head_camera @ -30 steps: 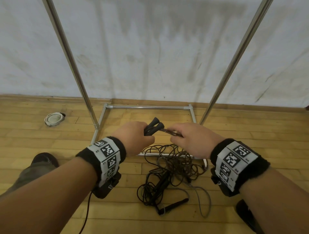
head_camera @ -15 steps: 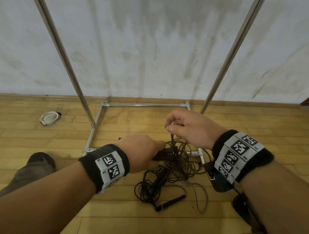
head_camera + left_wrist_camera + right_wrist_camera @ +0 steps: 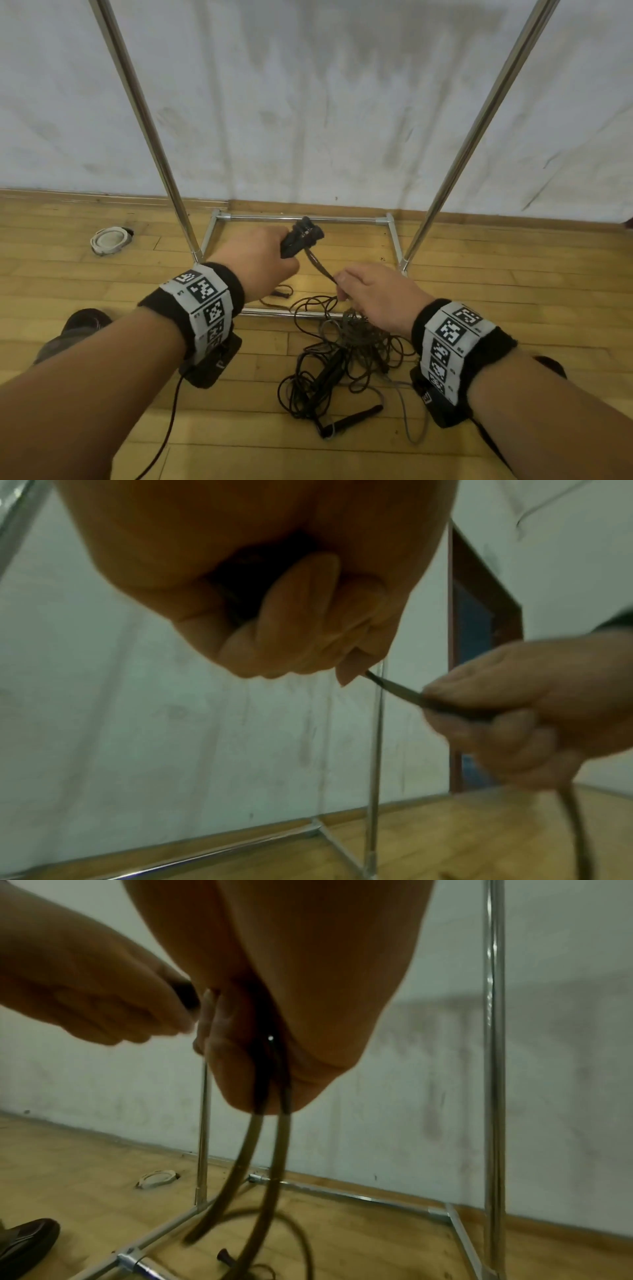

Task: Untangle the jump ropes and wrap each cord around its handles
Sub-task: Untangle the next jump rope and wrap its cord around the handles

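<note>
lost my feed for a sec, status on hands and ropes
Left hand grips two black handles. Right hand pinches the doubled cord coming off them. Rest of the ropes tangled on the floor, lying over the metal rack base.

Hidden handles, blurred cords

The left hand (image 3: 256,260) covers most of the black handles (image 3: 301,237); only their tips show. The cord (image 3: 274,1139) vanishes inside the right hand (image 3: 375,298), motion-blurred below it. In the floor tangle (image 3: 346,356), separate ropes cannot be told apart.
</note>
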{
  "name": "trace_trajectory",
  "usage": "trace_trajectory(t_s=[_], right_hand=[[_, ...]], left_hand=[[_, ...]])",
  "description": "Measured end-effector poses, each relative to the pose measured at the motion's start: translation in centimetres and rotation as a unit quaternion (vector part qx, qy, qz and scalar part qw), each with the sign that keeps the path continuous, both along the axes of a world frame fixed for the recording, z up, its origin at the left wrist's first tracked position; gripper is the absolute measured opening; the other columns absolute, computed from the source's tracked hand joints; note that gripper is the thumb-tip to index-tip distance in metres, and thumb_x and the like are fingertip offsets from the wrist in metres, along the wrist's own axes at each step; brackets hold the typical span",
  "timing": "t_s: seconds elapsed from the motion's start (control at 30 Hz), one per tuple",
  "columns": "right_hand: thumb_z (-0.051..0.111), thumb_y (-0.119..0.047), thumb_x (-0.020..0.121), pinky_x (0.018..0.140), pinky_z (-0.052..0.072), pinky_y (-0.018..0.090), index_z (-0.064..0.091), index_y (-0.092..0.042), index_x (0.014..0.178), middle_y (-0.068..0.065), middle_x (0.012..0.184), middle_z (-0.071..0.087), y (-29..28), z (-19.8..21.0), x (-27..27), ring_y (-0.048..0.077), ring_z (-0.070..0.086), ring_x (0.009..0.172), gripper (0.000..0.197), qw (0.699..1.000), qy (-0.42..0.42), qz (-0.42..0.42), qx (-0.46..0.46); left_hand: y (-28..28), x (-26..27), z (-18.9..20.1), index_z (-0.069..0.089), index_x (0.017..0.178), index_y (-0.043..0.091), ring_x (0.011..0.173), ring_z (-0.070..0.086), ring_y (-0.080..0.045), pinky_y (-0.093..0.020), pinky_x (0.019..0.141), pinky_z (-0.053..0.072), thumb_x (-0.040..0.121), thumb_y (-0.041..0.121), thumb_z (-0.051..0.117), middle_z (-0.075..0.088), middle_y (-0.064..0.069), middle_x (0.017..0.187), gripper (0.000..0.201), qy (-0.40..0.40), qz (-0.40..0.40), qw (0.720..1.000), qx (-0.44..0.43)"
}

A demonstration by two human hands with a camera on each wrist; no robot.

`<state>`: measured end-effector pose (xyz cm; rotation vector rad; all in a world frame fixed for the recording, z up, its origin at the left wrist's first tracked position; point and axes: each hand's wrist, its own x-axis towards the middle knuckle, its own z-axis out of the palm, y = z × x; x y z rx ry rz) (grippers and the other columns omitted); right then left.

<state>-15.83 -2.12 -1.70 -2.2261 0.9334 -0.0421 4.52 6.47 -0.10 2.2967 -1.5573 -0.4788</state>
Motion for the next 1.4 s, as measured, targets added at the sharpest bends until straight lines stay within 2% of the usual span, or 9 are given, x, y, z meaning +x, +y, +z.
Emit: trace_trajectory(t_s=[0.23, 0.43, 0.6, 0.8, 0.87, 1.0, 1.2, 1.3, 1.4], right_hand=[[0.045, -0.037, 0.107, 0.075, 0.055, 0.035, 0.066, -0.024, 0.104, -0.008, 0.086, 0.06, 2.1, 3.5, 0.3, 0.012, 0.058, 0.079, 0.026, 0.963, 0.138, 0.179, -0.147], [0.054, -0.038, 0.102, 0.064, 0.039, 0.022, 0.07, -0.029, 0.097, -0.015, 0.081, 0.059, 0.5, 4.6, -1.0, 0.002, 0.054, 0.075, 0.019, 0.979, 0.092, 0.135, -0.126], [0.062, -0.039, 0.098, 0.077, 0.052, 0.026, 0.072, -0.029, 0.093, -0.011, 0.087, 0.07, -1.3, 4.4, -1.7, 0.003, 0.063, 0.082, 0.015, 0.995, 0.022, 0.08, -0.057], [0.065, -0.033, 0.099, 0.062, 0.044, 0.023, 0.071, -0.022, 0.089, -0.014, 0.056, 0.059, -2.2, 2.8, -1.5, 0.001, 0.052, 0.052, 0.016, 0.997, -0.044, 0.037, 0.054], [0.064, -0.03, 0.1, 0.066, 0.048, 0.035, 0.071, -0.015, 0.09, -0.008, 0.062, 0.058, -2.0, 2.0, -1.4, 0.011, 0.054, 0.059, 0.019, 0.988, -0.096, -0.005, 0.122], [0.058, -0.022, 0.103, 0.062, 0.047, 0.042, 0.072, -0.02, 0.089, 0.008, 0.071, 0.06, -1.0, -0.2, -0.8, 0.028, 0.053, 0.063, 0.019, 0.958, -0.158, -0.104, 0.214], [0.035, -0.048, 0.108, 0.055, 0.042, 0.037, 0.063, -0.01, 0.094, -0.004, 0.059, 0.048, 1.4, -1.8, 0.6, 0.015, 0.045, 0.047, 0.05, 0.982, -0.026, -0.079, 0.17], [0.037, -0.045, 0.108, 0.059, 0.042, 0.03, 0.064, -0.017, 0.103, -0.003, 0.078, 0.061, 2.8, -0.2, 1.2, 0.013, 0.054, 0.066, 0.039, 0.995, 0.075, 0.058, 0.024], [0.04, -0.037, 0.108, 0.071, 0.05, 0.032, 0.062, -0.02, 0.114, -0.002, 0.098, 0.063, 3.5, 1.5, 1.3, 0.017, 0.059, 0.086, 0.028, 0.958, 0.196, 0.186, -0.094]], left_hand=[[-0.6, -1.6, -2.1, 0.058, 0.122, 0.027, 0.071, 0.052, -0.007, -0.021, 0.054, 0.035, 0.102, 0.03, 0.062, 0.057, 0.007, 0.086, 0.021, -0.119, -0.053, 0.981, 0.143], [0.0, -4.6, -2.5, 0.052, 0.13, 0.03, 0.064, 0.045, -0.008, -0.024, 0.051, 0.031, 0.105, 0.031, 0.056, 0.05, 0.008, 0.081, 0.025, -0.193, -0.198, 0.944, 0.178], [0.7, -5.9, -2.2, 0.043, 0.14, 0.033, 0.067, 0.049, -0.013, -0.029, 0.055, 0.037, 0.104, 0.041, 0.06, 0.044, 0.01, 0.078, 0.041, -0.213, -0.277, 0.924, 0.152], [1.6, -6.0, -1.0, 0.042, 0.129, 0.033, 0.073, 0.053, -0.016, -0.028, 0.059, 0.038, 0.103, 0.048, 0.056, 0.048, 0.009, 0.08, 0.032, -0.192, -0.303, 0.93, 0.083], [1.9, -5.7, -0.3, 0.046, 0.109, 0.037, 0.067, 0.051, -0.009, -0.021, 0.054, 0.032, 0.102, 0.044, 0.059, 0.051, 0.01, 0.076, 0.016, -0.129, -0.268, 0.953, 0.061], [1.7, -5.1, 0.5, 0.038, 0.083, 0.047, 0.062, 0.057, 0.0, -0.009, 0.047, 0.041, 0.098, 0.033, 0.069, 0.061, 0.009, 0.075, 0.037, -0.001, -0.172, 0.985, 0.007], [0.0, -1.8, 0.2, 0.056, 0.105, 0.03, 0.069, 0.055, -0.004, -0.019, 0.053, 0.038, 0.098, 0.029, 0.067, 0.06, 0.008, 0.082, 0.012, -0.04, -0.024, 0.998, 0.035], [-0.6, -1.4, -1.0, 0.06, 0.119, 0.026, 0.072, 0.052, -0.008, -0.022, 0.056, 0.038, 0.1, 0.028, 0.065, 0.058, 0.007, 0.086, 0.02, -0.107, -0.028, 0.986, 0.122], [-0.7, -2.6, -2.0, 0.06, 0.127, 0.026, 0.068, 0.048, -0.007, -0.022, 0.053, 0.033, 0.103, 0.028, 0.06, 0.054, 0.007, 0.085, 0.024, -0.164, -0.094, 0.963, 0.19]])
